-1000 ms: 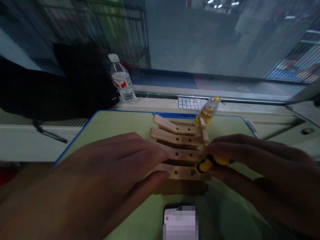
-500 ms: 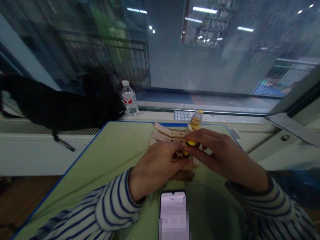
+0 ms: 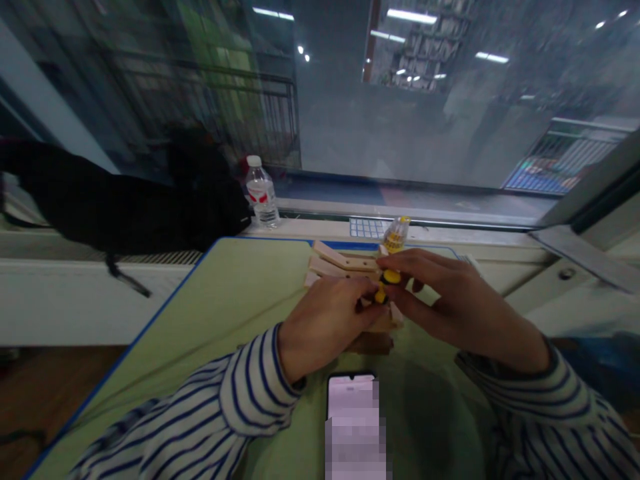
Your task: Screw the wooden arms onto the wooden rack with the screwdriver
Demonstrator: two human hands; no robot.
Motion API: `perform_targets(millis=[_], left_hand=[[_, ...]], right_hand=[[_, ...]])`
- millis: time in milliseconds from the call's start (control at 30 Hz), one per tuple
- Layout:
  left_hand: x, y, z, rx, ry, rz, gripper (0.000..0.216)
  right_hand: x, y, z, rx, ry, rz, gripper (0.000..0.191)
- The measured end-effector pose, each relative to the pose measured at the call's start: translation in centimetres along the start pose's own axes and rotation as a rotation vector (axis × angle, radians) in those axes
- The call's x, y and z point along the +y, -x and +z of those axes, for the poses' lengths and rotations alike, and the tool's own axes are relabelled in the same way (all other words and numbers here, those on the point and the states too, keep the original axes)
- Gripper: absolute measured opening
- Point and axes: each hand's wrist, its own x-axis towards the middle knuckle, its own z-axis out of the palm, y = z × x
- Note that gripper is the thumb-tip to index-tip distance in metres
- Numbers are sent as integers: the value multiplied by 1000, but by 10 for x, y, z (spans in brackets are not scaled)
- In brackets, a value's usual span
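A short yellow-and-black screwdriver (image 3: 391, 276) stands between my hands, its tip hidden. My right hand (image 3: 440, 293) pinches the top of its handle with thumb and fingertips. The fingers of my left hand (image 3: 333, 320) close around its lower part, over the wooden assembly; whether they also press on the wood I cannot tell. Light wooden pieces with drilled holes (image 3: 345, 263) show beyond my knuckles. A wooden block (image 3: 373, 344) sticks out below my left hand. Much of the woodwork is covered by both hands.
A phone (image 3: 353, 413) lies on the green table (image 3: 240, 287) in front of me. Behind the woodwork is a clear yellow-capped bottle (image 3: 397, 235). On the sill stand a water bottle (image 3: 262, 193) and a black bag (image 3: 150, 213), beneath a large window (image 3: 340, 120).
Both hands and the screwdriver sit slightly further right in the view, with the table and phone shifted a little too. More of the yellow handle shows between my fingers.
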Motion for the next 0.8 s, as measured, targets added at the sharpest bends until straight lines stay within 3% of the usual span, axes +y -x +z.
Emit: perform_targets(millis=[200, 533, 800], left_hand=[[-4, 0, 6, 24, -6, -7, 17], [0, -2, 4, -49, -31, -56, 21], [-3, -1, 3, -56, -7, 2, 20]], right_hand=[[-1, 0, -2, -10, 29, -39, 26], [-1, 1, -2, -13, 33, -22, 25], [0, 1, 0, -12, 48, -13, 23]])
